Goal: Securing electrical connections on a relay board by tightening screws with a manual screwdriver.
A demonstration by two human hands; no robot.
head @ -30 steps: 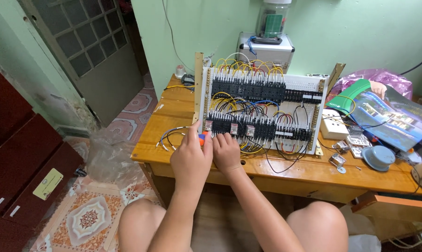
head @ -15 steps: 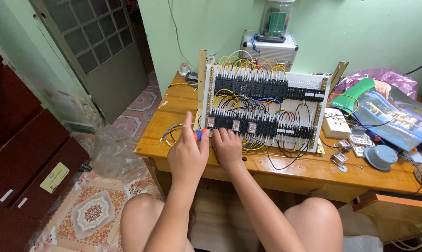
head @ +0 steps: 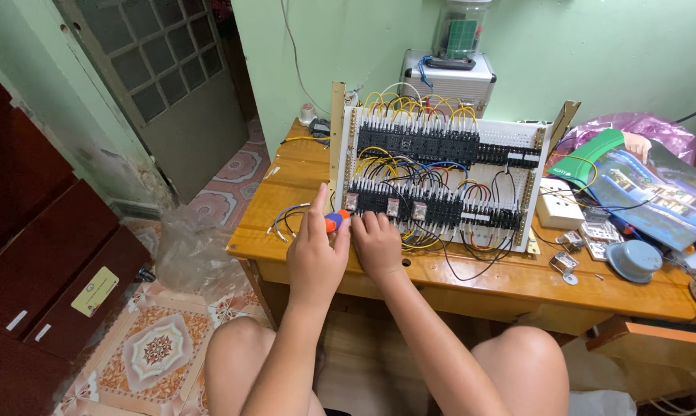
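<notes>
Since a moment ago, our hands have hardly moved, only the view shifted. Our left hand [head: 317, 258] is curled around a small screwdriver with an orange and blue handle [head: 334, 222]. It lies sideways, tip pointing right at the white wiring board with black blocks [head: 440, 181], standing on the wooden table [head: 286, 231]. Our right hand [head: 377, 246] rests fingers-down just beside it, holding nothing.

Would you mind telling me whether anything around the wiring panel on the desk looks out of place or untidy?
Mostly clutter: loose wires trail off the wiring panel near the left hand, small metal parts lie scattered beside it, and crumpled clear plastic sits on the floor.
</notes>
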